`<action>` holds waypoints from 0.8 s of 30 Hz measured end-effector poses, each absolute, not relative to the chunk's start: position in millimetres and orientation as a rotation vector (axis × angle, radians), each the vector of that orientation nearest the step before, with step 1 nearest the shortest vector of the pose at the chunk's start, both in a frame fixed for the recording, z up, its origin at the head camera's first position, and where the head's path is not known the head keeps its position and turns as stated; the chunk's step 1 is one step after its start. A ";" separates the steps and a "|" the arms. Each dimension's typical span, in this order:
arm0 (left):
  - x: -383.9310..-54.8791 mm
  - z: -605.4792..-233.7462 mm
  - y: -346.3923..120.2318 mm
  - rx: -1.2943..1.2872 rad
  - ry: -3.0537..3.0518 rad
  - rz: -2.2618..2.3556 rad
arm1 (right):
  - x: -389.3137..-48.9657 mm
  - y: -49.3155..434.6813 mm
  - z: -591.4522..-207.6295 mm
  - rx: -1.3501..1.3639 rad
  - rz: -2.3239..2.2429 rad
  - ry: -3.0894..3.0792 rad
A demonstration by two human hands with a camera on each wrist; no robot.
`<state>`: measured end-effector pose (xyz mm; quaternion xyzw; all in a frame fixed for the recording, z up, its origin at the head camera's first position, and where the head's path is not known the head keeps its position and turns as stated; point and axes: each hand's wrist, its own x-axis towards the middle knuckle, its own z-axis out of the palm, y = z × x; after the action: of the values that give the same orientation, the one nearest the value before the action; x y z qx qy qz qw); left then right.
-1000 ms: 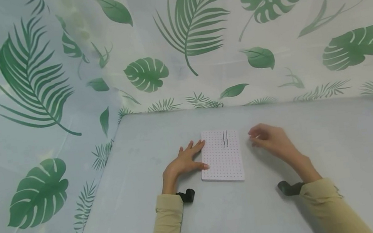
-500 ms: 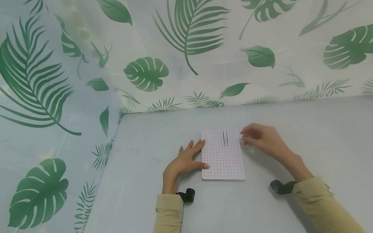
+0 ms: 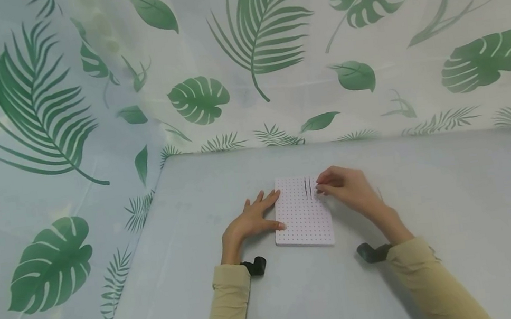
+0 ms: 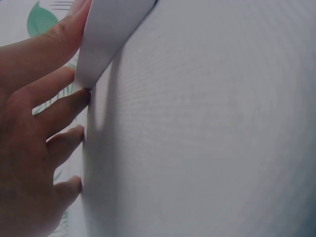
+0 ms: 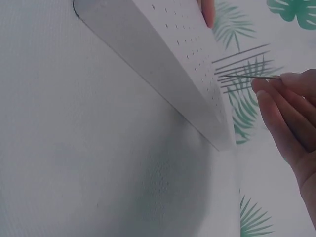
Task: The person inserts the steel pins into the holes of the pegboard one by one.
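Note:
A white board point(image 3: 299, 223) dotted with rows of small holes lies flat on the table. Several thin dark pins point(image 5: 247, 52) stand upright near its far right part; from above they look like two short dark lines. My left hand point(image 3: 250, 223) has its fingers spread at the board's left edge, the thumb over its top near the front. Over the far right part of the board, my right hand point(image 3: 347, 188) pinches another thin pin point(image 5: 247, 76) between thumb and fingers. In the right wrist view this pin points toward the board, beside the standing ones; whether its tip touches a hole I cannot tell.
The light grey table point(image 3: 282, 300) extends around the board on all sides. A white sheet with green leaf prints point(image 3: 276, 93) hangs behind the table and along its left side. A black wrist camera point(image 3: 259, 265) sits at each cuff.
My right hand has moved left from beside the board to over its far right part, near the standing pins. My left hand and the board have stayed in place.

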<state>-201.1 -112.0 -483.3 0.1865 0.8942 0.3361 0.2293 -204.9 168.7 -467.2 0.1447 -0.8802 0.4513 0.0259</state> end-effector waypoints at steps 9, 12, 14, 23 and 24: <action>-201.8 -483.1 -111.9 0.516 2.460 0.931 | -203.9 158.2 -465.5 0.455 1.378 -2.727; -201.7 -482.9 -111.9 0.517 2.460 0.931 | -203.3 156.9 -465.6 0.445 1.350 -2.741; -201.7 -482.8 -111.9 0.515 2.460 0.929 | -203.0 156.3 -466.1 0.445 1.335 -2.752; -201.8 -483.4 -112.7 0.507 2.453 0.929 | -202.4 156.3 -469.0 0.438 1.305 -2.784; -202.0 -483.8 -112.9 0.509 2.453 0.926 | -202.4 156.5 -469.0 0.442 1.305 -2.781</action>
<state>-202.0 -112.9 -483.8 0.1854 0.8931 0.3372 0.2330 -202.4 156.5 -469.0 0.1425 -0.8959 0.4204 0.0191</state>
